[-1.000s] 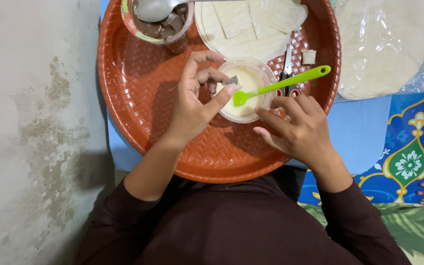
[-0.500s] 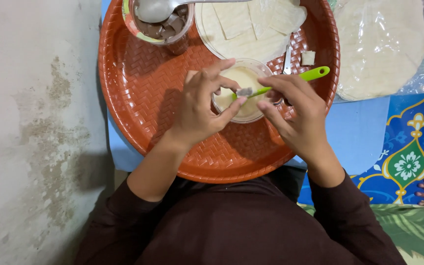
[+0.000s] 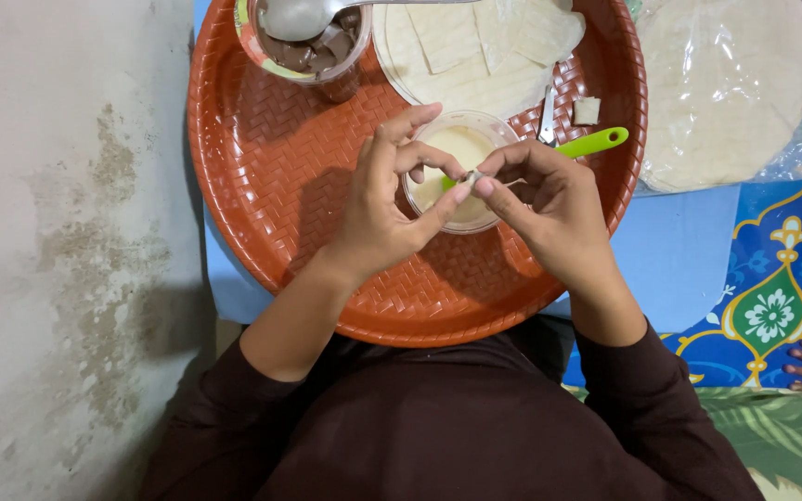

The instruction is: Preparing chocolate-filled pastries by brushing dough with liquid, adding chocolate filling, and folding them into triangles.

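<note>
Our left hand [image 3: 387, 209] and right hand [image 3: 549, 199] pinch a small piece [image 3: 472, 176] above the bowl [image 3: 461, 172]; gripped loosely, it could drop into the paste.

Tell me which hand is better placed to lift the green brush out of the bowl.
Right. The right hand already lies over the green brush handle, while the left hand sits across the bowl.

**Both hands meet, fingertips pinched**

Left hand [image 3: 387, 209] and right hand [image 3: 549, 209] come together over the bowl [image 3: 461, 148], thumbs and forefingers nearly touching at its near edge. Each hand's fingers curl inward. Both forearms angle in from dark sleeves, wrists bent slightly, elbows spread wide towards the body.
</note>
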